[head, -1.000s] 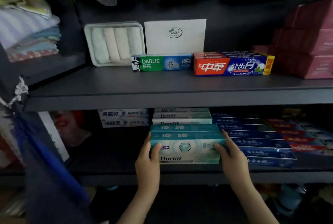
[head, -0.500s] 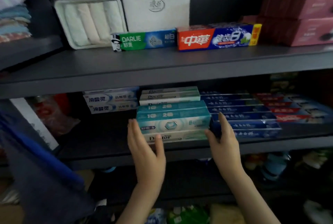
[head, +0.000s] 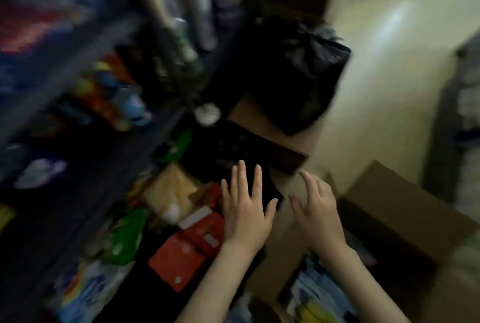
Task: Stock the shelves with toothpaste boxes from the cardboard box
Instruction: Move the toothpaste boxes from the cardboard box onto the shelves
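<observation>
Pale floor fills the upper right of a badly smeared view. The dark shelves run down the left as streaks of coloured packets, and a black bag sits at the far end of the aisle. Both hands are empty: the left hand is spread flat with straight fingers above some red boxes, and the right hand hovers just beside it, fingers loosely parted, over a brown flap. The cardboard box stands open on the floor at the lower right, below and to the right of the right wrist. Blue, white and yellow shapes inside it are too blurred to read, but they are probably the toothpaste boxes. The step in hand looks like a reach back to that box for another load, and neither hand is over its opening yet. To do it well, both hands need to swing right and down past the flaps, then close on the short ends of a few cartons stacked flush. Squeezing the ends evenly should keep the stack square for the shelf. The red boxes are a different product and best left alone.
</observation>
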